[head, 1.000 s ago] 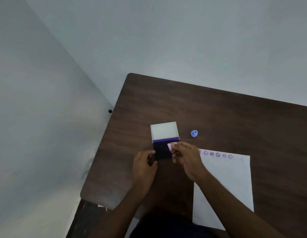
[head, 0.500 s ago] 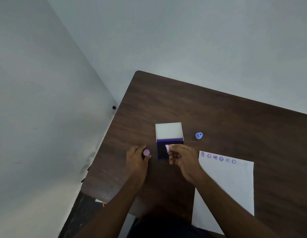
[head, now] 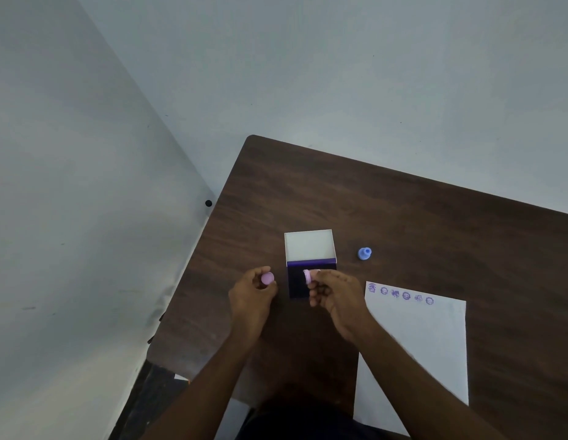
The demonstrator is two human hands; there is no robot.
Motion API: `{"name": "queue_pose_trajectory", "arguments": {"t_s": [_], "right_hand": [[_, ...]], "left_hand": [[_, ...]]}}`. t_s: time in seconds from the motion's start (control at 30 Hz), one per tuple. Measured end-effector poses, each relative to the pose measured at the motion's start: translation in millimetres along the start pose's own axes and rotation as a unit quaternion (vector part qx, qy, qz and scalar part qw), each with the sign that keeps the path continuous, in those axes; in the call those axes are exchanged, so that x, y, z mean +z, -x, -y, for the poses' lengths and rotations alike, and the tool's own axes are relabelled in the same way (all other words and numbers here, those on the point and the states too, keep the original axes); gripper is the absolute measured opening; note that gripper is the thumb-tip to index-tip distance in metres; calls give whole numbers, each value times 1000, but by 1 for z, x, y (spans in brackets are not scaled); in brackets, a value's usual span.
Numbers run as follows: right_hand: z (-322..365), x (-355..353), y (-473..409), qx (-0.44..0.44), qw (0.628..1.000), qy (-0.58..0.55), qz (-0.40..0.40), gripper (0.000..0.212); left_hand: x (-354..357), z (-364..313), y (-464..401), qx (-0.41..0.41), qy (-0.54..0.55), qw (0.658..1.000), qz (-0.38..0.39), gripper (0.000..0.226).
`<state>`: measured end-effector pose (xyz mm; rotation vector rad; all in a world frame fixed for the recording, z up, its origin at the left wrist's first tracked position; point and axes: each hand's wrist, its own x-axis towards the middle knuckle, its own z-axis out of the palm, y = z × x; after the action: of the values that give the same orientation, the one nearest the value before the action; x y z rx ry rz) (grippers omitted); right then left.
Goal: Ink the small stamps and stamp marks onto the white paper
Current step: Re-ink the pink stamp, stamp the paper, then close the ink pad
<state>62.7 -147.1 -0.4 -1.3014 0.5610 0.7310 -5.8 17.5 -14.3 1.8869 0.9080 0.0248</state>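
The right hand [head: 335, 296] has a tight grip on a small pink stamp [head: 307, 276] over the dark ink pad [head: 297, 282]. The left hand [head: 251, 295] pinches a pink cap [head: 267, 278] beside it. A blue stamp [head: 364, 253] stands apart. The white paper [head: 425, 338] lies on the brown surface [head: 403, 223], marks [head: 400, 294] along its top edge.

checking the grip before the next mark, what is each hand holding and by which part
The left hand pinches a pink cap by its sides. The right hand holds a pink stamp by its body, over the ink pad.
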Motion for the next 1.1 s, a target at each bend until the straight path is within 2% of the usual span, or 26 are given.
{"name": "queue_pose_trajectory", "arguments": {"t_s": [0.17,0.3,0.4,0.5,0.7,0.77,0.97,1.1], "right_hand": [[0,1,4,-9,1000,-2,1,14],[2,0,5,-13,1000,-2,-3,18],[4,1,6,-12,1000,-10,-4,19],[4,2,8,-7,1000,-9,-10,19],[3,8,9,-26,999,28,-6,10],[2,9,10,-39,998,57,-14,10],[4,9,16,-80,989,125,-20,23],[10,9,20,-118,989,86,4,12]], "left_hand": [[0,-8,3,32,51,997,45,32],[-1,-10,4,0,84,991,100,46],[-1,-9,5,-14,103,988,113,51],[-2,-9,5,-12,88,989,118,47],[-1,-16,5,58,8,988,145,48],[0,-21,6,63,11,986,156,48],[-1,-38,12,24,139,972,191,61],[-1,-44,13,-6,208,959,191,59]]}}
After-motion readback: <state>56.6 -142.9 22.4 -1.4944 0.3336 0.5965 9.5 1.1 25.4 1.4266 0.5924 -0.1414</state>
